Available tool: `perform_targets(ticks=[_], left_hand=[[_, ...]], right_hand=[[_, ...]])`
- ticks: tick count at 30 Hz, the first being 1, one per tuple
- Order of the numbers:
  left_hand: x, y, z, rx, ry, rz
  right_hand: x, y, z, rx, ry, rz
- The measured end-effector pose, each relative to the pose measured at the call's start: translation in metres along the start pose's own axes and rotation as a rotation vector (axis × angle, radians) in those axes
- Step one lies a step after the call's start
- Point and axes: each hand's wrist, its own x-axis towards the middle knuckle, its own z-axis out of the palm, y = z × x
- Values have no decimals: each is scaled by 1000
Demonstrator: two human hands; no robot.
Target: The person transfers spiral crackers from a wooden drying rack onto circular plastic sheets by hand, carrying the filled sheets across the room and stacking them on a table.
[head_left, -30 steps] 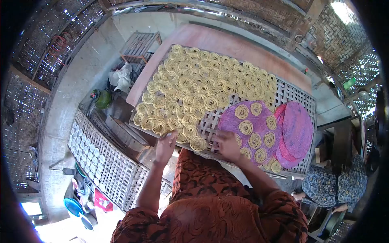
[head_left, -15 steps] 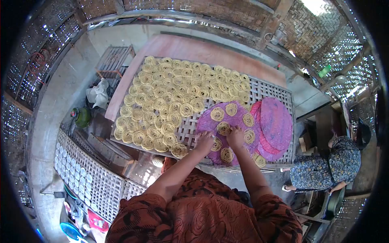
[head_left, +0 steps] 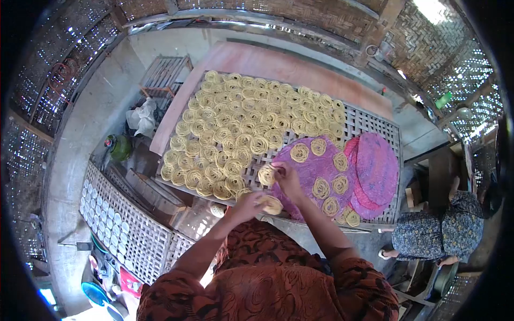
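Observation:
My left hand grips a pale yellow noodle coil at the front edge of the woven bamboo tray. Pinched in my right hand is another noodle coil, held over the left edge of a round purple mat. Several coils lie spaced out on that mat. Tightly packed noodle coils cover the left and middle of the tray. More pink and purple mats lie overlapping at its right.
A person in patterned clothes stands at the right. To the left are a green gas cylinder, a white bag, a slatted wooden stand and a lower lattice tray with white discs.
Both hands were on the purple mat half a second ago. They have moved left and now hold a coil each, and fewer coils lie on the mat. The camera view has shifted slightly.

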Motion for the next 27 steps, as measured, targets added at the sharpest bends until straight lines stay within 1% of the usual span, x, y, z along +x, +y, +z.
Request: perform_targets(ticks=[1, 3, 4, 6, 7, 8, 10, 11, 12, 14, 15, 16, 18, 19, 20, 21, 22, 24, 26, 27], left_hand=[[-8, -10, -11, 29, 61, -81], [-25, -37, -28, 46, 287, -90], [-31, -46, -37, 48, 292, -98], [-37, -47, -60, 52, 311, -354], [-39, -57, -59, -145, 381, -312], [-38, -58, -61, -142, 387, -313], [-32, -59, -51, -437, 377, -387], [-29, -19, -47, -822, 390, -378], [-26, -24, -37, -826, 390, -380], [-13, -42, -23, -781, 293, -378], [-10, -33, -23, -742, 337, -399], [-8, -34, -25, -748, 341, -397], [-10, -35, -30, -682, 410, -281], [-10, -37, -35, -604, 454, -297], [-14, -38, -39, -602, 453, -298], [-16, -39, -44, -588, 455, -299], [-18, -41, -50, -573, 458, -299], [-24, -43, -56, -575, 475, -337], [-27, -52, -58, -563, 504, -280], [-28, -57, -57, -566, 504, -284]], right_hand=[[1, -5, 13, 6, -8, -2], [1, -17, 32, -257, -169, -107], [-1, -16, 37, -251, -176, -108], [-6, 6, 50, -537, -441, -199], [-7, 20, 55, -501, -352, -365], [-9, 15, 59, -498, -355, -370], [-19, 4, 59, 203, -298, 64], [-22, -8, 54, 563, -355, 397], [-23, -12, 49, 560, -356, 401], [-19, -23, 34, 383, -380, 461], [-17, -42, 21, 217, -380, 326], [-14, -45, 19, 210, -385, 326], [-15, -47, 17, -425, -269, -51], [-20, -31, 17, -425, -271, -48], [-27, -5, 19, -643, -319, -294], [-29, 0, 20, -857, -359, -547], [-32, 4, 18, -855, -356, -550], [-36, -14, 13, -666, -572, -343], [-14, 5, -4, -649, -236, -472], [4, 8, -20, -673, -123, -292]])
